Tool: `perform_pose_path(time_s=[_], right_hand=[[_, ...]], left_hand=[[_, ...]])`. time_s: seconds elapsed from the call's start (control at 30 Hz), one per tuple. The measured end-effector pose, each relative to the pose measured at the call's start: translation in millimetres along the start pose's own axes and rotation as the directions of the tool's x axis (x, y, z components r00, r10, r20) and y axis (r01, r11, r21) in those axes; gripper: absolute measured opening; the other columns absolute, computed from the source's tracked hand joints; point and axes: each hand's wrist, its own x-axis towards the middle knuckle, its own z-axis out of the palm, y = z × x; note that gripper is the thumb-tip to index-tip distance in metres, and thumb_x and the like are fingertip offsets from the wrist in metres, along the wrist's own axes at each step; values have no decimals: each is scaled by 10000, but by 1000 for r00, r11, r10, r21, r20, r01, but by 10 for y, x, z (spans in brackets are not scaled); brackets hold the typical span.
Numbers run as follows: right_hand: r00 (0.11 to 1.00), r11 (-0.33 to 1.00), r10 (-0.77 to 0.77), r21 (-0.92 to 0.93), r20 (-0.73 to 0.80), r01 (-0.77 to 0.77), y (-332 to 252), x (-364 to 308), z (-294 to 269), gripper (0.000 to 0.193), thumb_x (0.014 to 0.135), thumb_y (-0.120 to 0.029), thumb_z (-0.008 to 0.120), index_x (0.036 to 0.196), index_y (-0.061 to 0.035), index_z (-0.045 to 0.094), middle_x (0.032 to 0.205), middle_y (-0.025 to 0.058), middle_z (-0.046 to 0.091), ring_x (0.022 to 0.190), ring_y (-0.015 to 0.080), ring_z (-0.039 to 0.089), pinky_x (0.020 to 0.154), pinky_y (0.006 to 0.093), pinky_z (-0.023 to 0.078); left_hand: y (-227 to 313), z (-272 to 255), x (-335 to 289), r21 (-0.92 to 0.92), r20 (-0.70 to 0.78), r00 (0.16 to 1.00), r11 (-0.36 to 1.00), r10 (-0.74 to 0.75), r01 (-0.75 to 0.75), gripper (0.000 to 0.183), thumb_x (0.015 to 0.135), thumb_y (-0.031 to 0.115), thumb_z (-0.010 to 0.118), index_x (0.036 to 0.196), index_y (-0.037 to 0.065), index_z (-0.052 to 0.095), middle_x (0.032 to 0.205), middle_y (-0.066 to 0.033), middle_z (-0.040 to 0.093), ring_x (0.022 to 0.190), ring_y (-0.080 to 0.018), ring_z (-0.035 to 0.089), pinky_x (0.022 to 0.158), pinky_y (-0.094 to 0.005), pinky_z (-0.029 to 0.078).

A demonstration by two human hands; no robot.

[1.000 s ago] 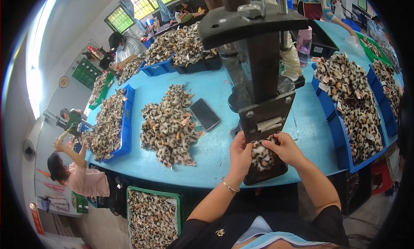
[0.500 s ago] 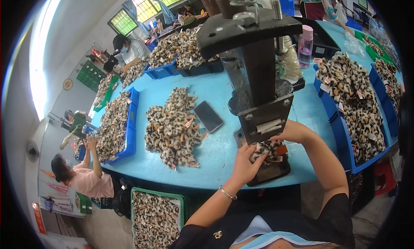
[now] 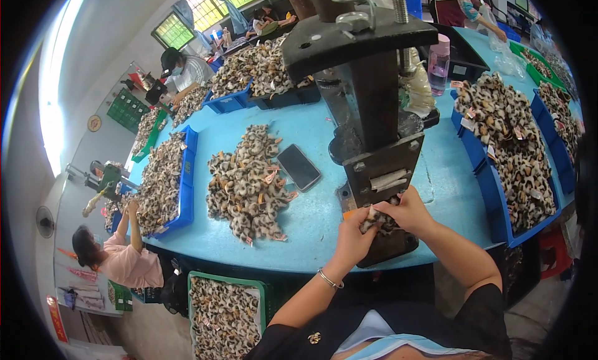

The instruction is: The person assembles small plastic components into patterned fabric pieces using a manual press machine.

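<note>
A small spotted plush piece (image 3: 379, 219) in white, brown and black is gripped between both my hands, under the head of a dark metal press (image 3: 374, 104). My left hand (image 3: 354, 235) is closed on its left side, where an orange bit sticks out. From the right, my right hand (image 3: 411, 212) pinches the plush with thumb and fingers. The press's black base plate (image 3: 389, 248) lies just below my hands. My fingertips are partly hidden by the plush and the press head. Left of the press, a heap of similar plush pieces (image 3: 246, 185) with small tags lies on the blue table.
A phone (image 3: 299, 167) lies between heap and press. Plush-filled blue bins stand left (image 3: 187, 179) and right (image 3: 495, 204); a green crate (image 3: 265, 304) is below the table edge. A pink-capped bottle (image 3: 438, 66) stands behind the press. Co-workers (image 3: 128, 254) sit around the table.
The plush has been turned in my hands; its orange part moved from the right side to the left. My right hand has come down and closed on the plush's right side.
</note>
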Motion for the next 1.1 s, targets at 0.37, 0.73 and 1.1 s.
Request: perform_pose_path(time_s=[0.37, 0.73, 1.1], right_hand=[[610, 879, -446, -192, -655, 436, -915, 326, -488, 285, 974, -189, 458, 1207, -28, 485, 1142, 44, 506, 1084, 120, 467, 952, 260, 357], [774, 929, -343, -69, -533, 364, -693, 818, -1266, 363, 927, -405, 486, 1070, -87, 588, 1015, 54, 613, 956, 146, 533, 832, 291, 385], [984, 976, 179, -123, -5, -178, -136, 113, -196, 254, 757, -178, 752, 888, 23, 669, 869, 48, 636, 793, 111, 579, 706, 276, 467]], left_hand=[[-1, 21, 23, -12, -33, 999, 999, 30, -30, 470, 788, 67, 679, 1227, -39, 547, 1029, -181, 665, 962, -220, 634, 836, -310, 475], [-6, 42, 44, -61, -5, 996, 994, 89, -90, 529, 748, 28, 660, 1264, 39, 542, 1001, -205, 662, 964, -304, 650, 819, -328, 485], [-46, -6, 53, -27, 17, 1000, 1000, 14, -13, 461, 776, -7, 643, 1226, -39, 549, 1025, -140, 676, 968, -135, 608, 842, -278, 469]])
